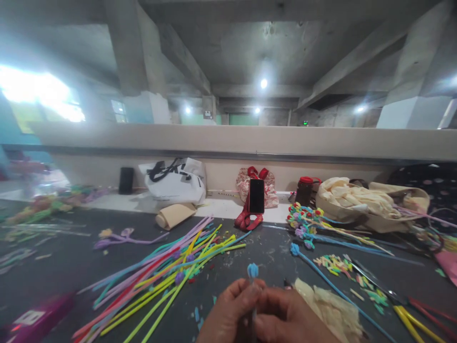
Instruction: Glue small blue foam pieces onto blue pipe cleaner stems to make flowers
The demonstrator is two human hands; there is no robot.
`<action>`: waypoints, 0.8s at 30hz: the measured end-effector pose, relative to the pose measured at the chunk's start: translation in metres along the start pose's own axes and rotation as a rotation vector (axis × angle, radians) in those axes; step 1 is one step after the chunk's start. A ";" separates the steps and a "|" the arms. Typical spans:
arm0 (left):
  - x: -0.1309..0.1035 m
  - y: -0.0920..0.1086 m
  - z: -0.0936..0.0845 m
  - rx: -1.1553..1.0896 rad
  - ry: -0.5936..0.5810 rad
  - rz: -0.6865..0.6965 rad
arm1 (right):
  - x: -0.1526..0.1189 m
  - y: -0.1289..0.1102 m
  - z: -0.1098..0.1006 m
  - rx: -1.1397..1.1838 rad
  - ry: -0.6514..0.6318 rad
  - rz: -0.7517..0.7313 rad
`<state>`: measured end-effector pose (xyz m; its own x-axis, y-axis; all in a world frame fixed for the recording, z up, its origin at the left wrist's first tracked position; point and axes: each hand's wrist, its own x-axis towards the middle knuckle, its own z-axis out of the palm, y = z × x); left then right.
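Observation:
Near the bottom centre, my left hand point(231, 307) and my right hand point(285, 309) meet, with fingers pinched around a pipe cleaner point(253, 270). Its light blue coiled tip stands upright above my fingertips, and a thin stem shows below between the hands. Most of the stem is hidden. Left of my hands spreads a loose pile of pipe cleaners point(157, 274) in yellow, green, red, purple and blue. To the right lies another blue stem point(332, 281) with a coiled end. Beside my right hand is a crumpled cream-coloured piece of material point(330, 305).
Scissors point(383, 283) lie at right beside short cut bits point(335, 264). Behind them are a bundle of small pipe-cleaner flowers point(303, 221) and a beige fabric basket point(374, 219). A phone point(256, 196), a white bag point(176, 183) and a red-lidded bottle point(304, 190) stand along the partition.

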<state>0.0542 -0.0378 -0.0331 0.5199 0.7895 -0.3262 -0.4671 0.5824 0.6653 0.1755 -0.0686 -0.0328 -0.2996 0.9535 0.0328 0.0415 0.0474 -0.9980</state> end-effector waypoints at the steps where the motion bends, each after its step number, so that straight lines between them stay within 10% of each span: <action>1: -0.001 0.001 0.001 -0.008 0.001 0.018 | 0.005 0.000 0.003 0.053 -0.004 -0.008; 24: 0.013 0.005 -0.009 0.223 -0.043 0.056 | -0.003 0.004 -0.015 0.537 0.066 0.132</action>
<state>0.0520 -0.0232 -0.0402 0.5303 0.8074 -0.2588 -0.3286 0.4771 0.8151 0.1909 -0.0663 -0.0356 -0.2638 0.9585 -0.1082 -0.4219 -0.2155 -0.8807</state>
